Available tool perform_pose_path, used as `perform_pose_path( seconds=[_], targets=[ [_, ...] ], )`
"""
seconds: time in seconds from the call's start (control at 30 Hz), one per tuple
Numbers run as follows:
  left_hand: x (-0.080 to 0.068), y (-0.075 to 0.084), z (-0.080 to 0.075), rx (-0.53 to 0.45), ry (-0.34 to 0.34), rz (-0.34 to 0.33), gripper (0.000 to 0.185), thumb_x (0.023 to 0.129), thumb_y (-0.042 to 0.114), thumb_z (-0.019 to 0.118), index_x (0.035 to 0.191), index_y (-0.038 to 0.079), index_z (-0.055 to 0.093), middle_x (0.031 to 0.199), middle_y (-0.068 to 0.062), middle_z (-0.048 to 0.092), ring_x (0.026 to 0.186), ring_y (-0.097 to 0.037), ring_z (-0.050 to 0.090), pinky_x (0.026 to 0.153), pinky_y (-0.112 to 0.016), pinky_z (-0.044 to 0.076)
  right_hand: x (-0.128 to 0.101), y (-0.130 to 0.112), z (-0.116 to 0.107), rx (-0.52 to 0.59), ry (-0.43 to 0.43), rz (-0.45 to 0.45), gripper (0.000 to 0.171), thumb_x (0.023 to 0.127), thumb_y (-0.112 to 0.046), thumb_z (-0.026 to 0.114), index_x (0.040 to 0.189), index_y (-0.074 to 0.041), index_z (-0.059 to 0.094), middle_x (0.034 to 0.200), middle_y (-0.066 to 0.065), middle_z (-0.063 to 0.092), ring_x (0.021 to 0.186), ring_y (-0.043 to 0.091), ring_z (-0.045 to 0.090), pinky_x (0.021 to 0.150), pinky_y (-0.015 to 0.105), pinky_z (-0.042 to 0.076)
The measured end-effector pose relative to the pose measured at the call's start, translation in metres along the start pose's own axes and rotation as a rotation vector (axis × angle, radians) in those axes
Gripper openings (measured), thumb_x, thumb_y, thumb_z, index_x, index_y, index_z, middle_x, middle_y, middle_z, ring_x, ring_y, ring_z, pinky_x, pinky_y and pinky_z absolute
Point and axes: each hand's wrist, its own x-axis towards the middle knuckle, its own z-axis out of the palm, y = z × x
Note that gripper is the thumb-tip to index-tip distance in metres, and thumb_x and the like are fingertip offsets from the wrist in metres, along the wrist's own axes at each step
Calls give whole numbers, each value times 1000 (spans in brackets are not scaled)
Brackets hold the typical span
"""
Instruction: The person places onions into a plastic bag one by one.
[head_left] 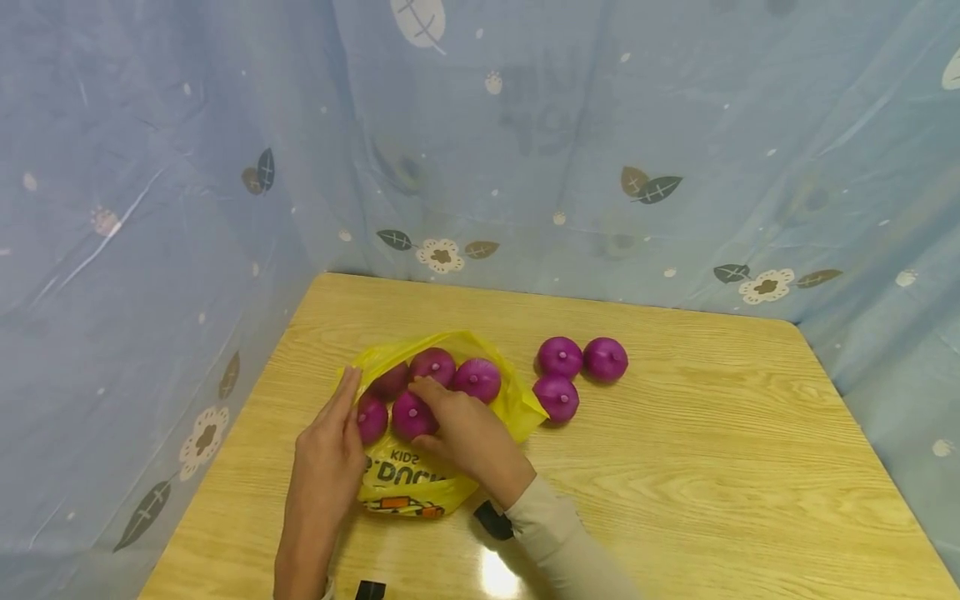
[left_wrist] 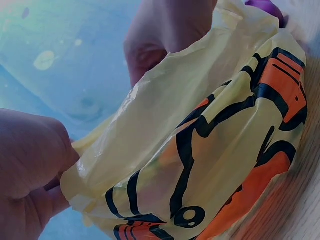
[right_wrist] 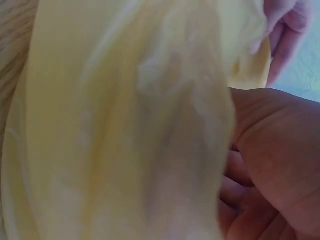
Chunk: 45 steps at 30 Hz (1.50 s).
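Observation:
A yellow plastic bag [head_left: 382, 457] printed with dark letters and an orange figure lies on the table with its mouth spread. Several round purple onions [head_left: 477, 379] show inside it. At the bag's left edge, my left hand [head_left: 326, 450] pinches the rim between thumb and fingers; the left wrist view shows the pinched plastic [left_wrist: 75, 185]. My right hand [head_left: 476, 433] reaches into the mouth, its thumb and fingers around one onion [head_left: 411, 412]. In the right wrist view the bag wall [right_wrist: 125, 125] hides the fingertips.
Three more purple onions [head_left: 560, 358] sit close together on the wooden table [head_left: 712, 450], just right of the bag. A blue patterned curtain [head_left: 570, 200] hangs behind the table and along both sides. Dark straps [head_left: 493, 521] show near the wrists.

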Motion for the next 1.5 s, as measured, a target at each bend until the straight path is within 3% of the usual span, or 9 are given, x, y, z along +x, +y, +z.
perform_pose_path(
  seconds=[0.43,0.67,0.97,1.2,1.5],
  targets=[
    [-3,-2,1,-17,5,-1,62,104,-7,57,161,14,47,161,-10,49,141,-33,53,108,-48,52,3,-2,13,-48,34,-8,73,91,-28,87,154,-13,55,150,5,63,120,22,72,102,32,59],
    [-3,-2,1,-15,9,-1,63,104,-8,57,162,16,46,159,-12,50,140,-32,54,108,-47,51,3,-4,18,-86,16,-1,74,93,-29,85,158,-13,52,161,6,52,141,23,57,108,35,56],
    [-3,-4,2,-26,-4,-18,64,104,-7,57,162,17,45,161,-8,47,142,-31,53,109,-48,51,2,-5,18,-107,22,4,72,98,-31,79,159,-8,49,164,8,47,150,23,46,113,36,52],
    [-4,-3,2,-32,-11,-22,62,105,-7,57,162,15,45,162,-8,47,142,-32,52,110,-49,50,-1,-5,16,-133,26,0,74,98,-32,79,160,-8,48,165,9,45,145,24,52,109,36,55],
    [-5,-3,1,-21,7,-10,61,103,-9,58,160,11,48,160,-12,50,141,-33,53,110,-50,50,-8,-5,9,-90,36,7,73,98,-31,79,160,-8,48,163,9,47,149,23,48,113,37,52]
  ],
)
